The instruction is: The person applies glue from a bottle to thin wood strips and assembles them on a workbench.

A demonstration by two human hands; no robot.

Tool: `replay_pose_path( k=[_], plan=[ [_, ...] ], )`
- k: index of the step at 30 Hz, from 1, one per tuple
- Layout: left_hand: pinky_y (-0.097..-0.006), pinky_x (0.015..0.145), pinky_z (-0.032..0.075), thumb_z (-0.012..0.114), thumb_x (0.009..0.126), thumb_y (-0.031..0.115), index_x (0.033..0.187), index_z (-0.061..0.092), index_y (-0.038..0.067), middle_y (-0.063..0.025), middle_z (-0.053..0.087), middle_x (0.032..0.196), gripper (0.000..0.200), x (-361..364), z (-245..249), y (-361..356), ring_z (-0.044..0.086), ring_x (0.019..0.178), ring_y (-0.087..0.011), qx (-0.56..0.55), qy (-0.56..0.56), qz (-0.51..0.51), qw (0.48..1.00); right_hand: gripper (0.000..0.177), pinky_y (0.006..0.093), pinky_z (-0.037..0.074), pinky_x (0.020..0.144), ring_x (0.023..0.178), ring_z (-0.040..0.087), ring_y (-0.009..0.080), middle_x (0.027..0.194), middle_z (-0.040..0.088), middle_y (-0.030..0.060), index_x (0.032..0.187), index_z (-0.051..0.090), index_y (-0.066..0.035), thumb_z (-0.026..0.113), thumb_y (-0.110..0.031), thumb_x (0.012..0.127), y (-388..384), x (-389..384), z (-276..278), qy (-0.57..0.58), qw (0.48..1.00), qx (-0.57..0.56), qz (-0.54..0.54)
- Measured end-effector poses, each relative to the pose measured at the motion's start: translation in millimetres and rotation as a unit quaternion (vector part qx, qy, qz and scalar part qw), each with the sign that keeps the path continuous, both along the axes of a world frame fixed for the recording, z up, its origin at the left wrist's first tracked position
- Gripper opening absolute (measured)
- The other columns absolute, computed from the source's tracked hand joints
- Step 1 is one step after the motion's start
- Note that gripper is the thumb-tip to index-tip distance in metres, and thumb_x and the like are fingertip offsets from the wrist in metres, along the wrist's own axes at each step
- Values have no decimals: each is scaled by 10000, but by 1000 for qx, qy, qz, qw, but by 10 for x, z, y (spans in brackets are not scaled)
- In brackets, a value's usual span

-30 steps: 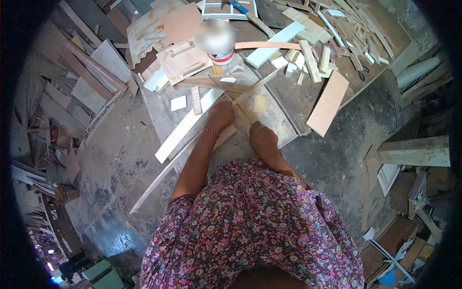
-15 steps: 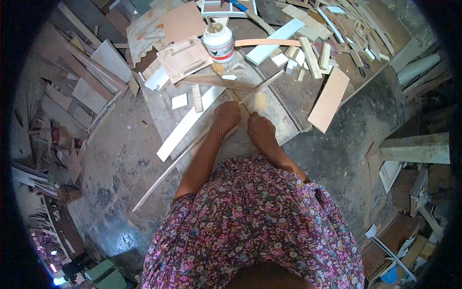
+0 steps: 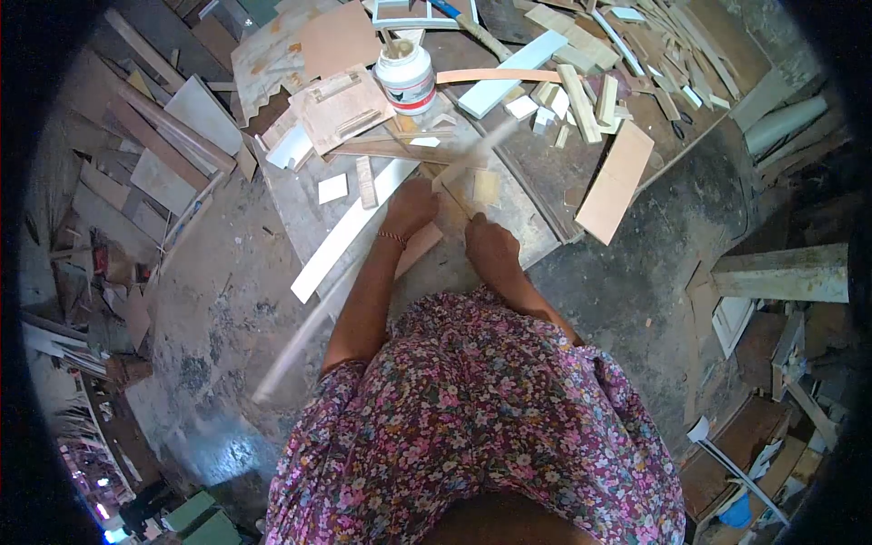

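Observation:
My left hand point(image 3: 411, 207) is closed around a long thin wooden strip point(image 3: 292, 352). The strip runs aslant, from low on the left past my forearm to the tabletop on the upper right, and both its ends are smeared by motion. My right hand point(image 3: 491, 247), just to the right, has its fingers closed on a thin stick-like thing point(image 3: 460, 202) that points up and left toward the strip. Its exact kind is too small to make out. Under my left wrist shows the edge of a brown board point(image 3: 421, 250). A small tan block point(image 3: 486, 187) lies beyond my right hand.
A white tub point(image 3: 406, 80) stands at the back of the worktable. A white board point(image 3: 350, 234) lies left of my hands, a tan panel point(image 3: 616, 183) overhangs the right edge, and wood offcuts point(image 3: 581, 104) with a blue-handled hammer point(image 3: 468, 25) are farther back.
My left hand has shifted slightly left with the wooden strip, which is now blurred. The brown board below my left wrist shows more. My right hand has barely moved.

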State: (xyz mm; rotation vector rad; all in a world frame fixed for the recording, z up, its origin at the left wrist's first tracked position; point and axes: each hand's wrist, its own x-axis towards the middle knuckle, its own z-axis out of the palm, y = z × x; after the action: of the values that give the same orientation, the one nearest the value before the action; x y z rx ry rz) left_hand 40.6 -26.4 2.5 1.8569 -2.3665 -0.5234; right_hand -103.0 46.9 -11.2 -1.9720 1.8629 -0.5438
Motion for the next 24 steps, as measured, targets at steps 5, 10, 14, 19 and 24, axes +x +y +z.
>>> replay_pose_path(
  k=[5,10,14,19,24],
  plan=[
    [-410,696,423,480,676,149,734,561,-23,-218,550,773,199,-123,-65,82,541,754,-336,15,2,-22,1000,226,448,435,544,619,560,366,611,550,207,728,466,-1,383,-198,802,-46,16,21,-24,999,-15,19],
    [-414,685,423,469,679,149,718,568,-22,-220,550,763,202,-167,-104,168,543,740,-340,-3,26,-12,1000,210,452,434,565,637,563,362,639,557,208,744,472,1,373,-176,797,-97,49,-55,-17,1000,12,9],
    [-420,680,423,467,680,151,708,568,-23,-220,550,757,203,-78,-89,113,544,733,-342,-40,62,15,997,209,449,435,597,663,564,361,675,562,212,761,478,8,375,-171,792,-96,48,21,4,999,51,2],
    [-425,681,425,466,685,158,717,560,-21,-210,554,741,205,-70,-143,19,545,728,-345,1,12,-16,1000,220,440,438,609,679,562,362,684,561,212,786,484,4,373,-186,795,-18,-6,56,-10,998,60,1],
    [-424,673,430,467,685,159,680,551,-13,-205,556,709,192,-259,-69,231,548,704,-349,6,27,-32,999,189,410,444,574,645,560,334,666,557,185,765,495,-7,394,-167,771,-91,18,-53,23,999,7,26]
  ],
)
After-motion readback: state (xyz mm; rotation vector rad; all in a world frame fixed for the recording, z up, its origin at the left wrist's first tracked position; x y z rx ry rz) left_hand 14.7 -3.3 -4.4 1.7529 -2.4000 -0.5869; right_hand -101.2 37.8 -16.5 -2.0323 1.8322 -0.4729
